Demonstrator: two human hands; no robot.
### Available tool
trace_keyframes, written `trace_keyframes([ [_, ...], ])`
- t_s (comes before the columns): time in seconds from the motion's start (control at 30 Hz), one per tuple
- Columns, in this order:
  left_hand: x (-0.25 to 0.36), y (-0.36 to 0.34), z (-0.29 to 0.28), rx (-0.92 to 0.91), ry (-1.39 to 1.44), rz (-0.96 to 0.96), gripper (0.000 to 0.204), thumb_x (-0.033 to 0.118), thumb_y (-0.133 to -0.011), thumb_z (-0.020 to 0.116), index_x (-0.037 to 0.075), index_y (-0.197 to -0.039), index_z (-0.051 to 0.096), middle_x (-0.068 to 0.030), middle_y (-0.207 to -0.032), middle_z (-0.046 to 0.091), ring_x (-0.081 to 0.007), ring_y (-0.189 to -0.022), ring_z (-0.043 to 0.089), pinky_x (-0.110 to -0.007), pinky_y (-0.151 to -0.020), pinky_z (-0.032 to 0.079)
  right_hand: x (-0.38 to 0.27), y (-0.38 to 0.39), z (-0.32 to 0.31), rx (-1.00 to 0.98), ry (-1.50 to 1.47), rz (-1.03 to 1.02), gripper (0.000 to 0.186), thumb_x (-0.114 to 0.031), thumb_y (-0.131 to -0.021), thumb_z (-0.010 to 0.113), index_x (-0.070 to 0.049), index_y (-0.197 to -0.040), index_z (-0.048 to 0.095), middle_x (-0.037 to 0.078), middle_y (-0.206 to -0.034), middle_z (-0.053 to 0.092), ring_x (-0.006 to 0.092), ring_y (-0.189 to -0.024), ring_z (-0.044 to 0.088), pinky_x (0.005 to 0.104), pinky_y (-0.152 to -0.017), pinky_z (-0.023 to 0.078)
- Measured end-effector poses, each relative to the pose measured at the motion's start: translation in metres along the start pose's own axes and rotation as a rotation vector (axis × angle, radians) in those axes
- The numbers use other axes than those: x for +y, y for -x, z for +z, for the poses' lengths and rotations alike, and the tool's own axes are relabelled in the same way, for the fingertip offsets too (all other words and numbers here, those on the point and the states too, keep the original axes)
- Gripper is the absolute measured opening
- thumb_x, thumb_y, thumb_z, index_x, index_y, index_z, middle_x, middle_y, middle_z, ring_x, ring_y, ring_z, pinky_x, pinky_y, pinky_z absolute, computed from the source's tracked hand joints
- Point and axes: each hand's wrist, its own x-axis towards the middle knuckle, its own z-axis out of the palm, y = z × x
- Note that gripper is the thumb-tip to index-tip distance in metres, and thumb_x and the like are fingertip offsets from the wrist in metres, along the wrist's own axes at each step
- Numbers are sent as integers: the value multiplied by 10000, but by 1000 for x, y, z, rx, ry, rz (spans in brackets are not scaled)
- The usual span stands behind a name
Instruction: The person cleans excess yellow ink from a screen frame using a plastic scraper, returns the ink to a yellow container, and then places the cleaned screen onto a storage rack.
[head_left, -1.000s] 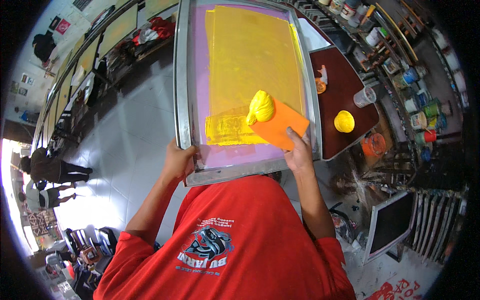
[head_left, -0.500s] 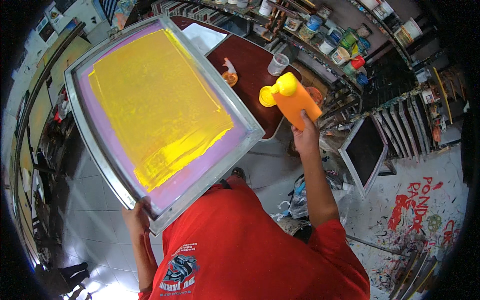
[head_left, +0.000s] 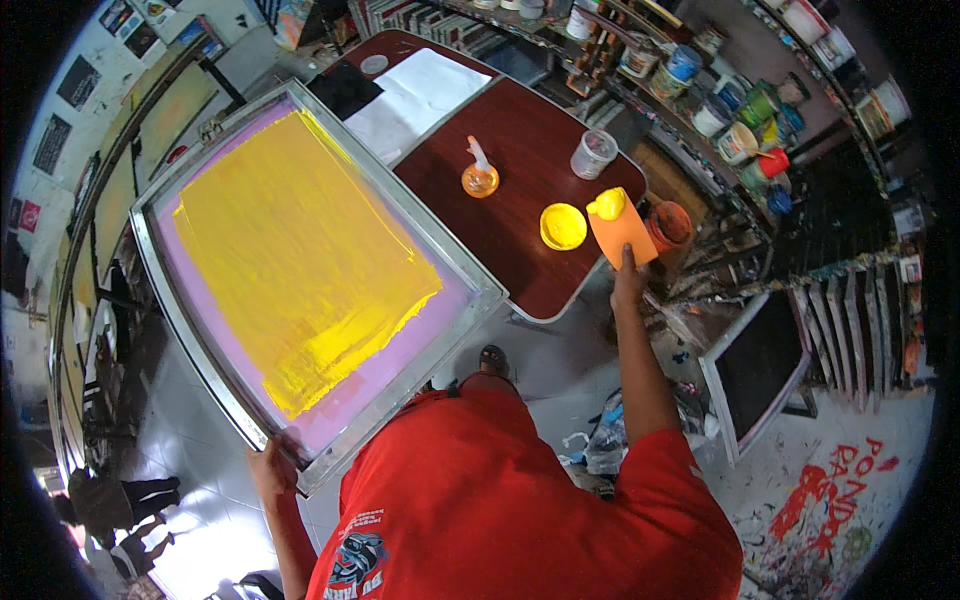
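At lower left, the left hand [head_left: 272,472] grips a corner of the screen [head_left: 398,385], which slants across the left half, mostly coated yellow. Right of centre, the right hand [head_left: 627,286] pinches an orange card [head_left: 623,240] bearing a yellow blob [head_left: 607,204], near the tub [head_left: 562,246] on the table [head_left: 470,235].

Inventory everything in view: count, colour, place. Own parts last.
Table: 1, maroon, top centre.
Screen: 1, yellow and purple, centre left.
Card: 1, orange, centre right.
Paint blob: 1, yellow, on card.
Tub: 1, yellow, on table.
Cup: 1, clear, on table.
Spray bottle: 1, orange, on table.
Paper: count unclear, white, on table.
Bucket: 1, orange, right of table.
Framed panel: 1, black, right.
Shelf containers: many, mixed, upper right.
People: 2, colours unclear, lower left.
Shirt: 1, red, bottom centre.
Left hand: 1, bare, gripping screen.
Right hand: 1, bare, gripping card.
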Motion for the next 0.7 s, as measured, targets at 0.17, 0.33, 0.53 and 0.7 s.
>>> trace_keyframes([
  [0.17,-11,-19,-31,59,-361,64,190,13,-712,539,-43,-894,531,-92,-673,568,-185,-529,556,-299,-489,460,2,-10,-13,-38,-6,96,501,-366,-875,579,-76,-1252,421,66,-1149,521,202,-1005,518,371,-788,442],
  [0.33,28,-35,-4,119,-466,112,195,27,-702,545,-24,-891,553,-79,-670,571,-171,-528,554,-289,-489,451,25,-24,-44,15,0,120,523,-367,-865,593,-74,-1258,411,64,-1159,520,211,-1006,522,384,-779,445],
  [0.53,77,-190,-12,-57,-573,122,224,18,-698,531,-21,-916,567,-51,-694,586,-161,-537,556,-282,-498,449,32,-9,-21,97,4,147,533,-380,-852,612,-79,-1245,416,72,-1125,536,203,-951,529,357,-730,438],
  [0.7,122,-318,38,-274,-605,259,178,1,-703,536,-12,-875,584,-36,-662,579,-141,-527,548,-275,-505,444,57,-4,-19,171,-140,-7,448,-304,-842,641,-88,-1194,468,44,-1099,561,172,-912,547,317,-672,444],
])
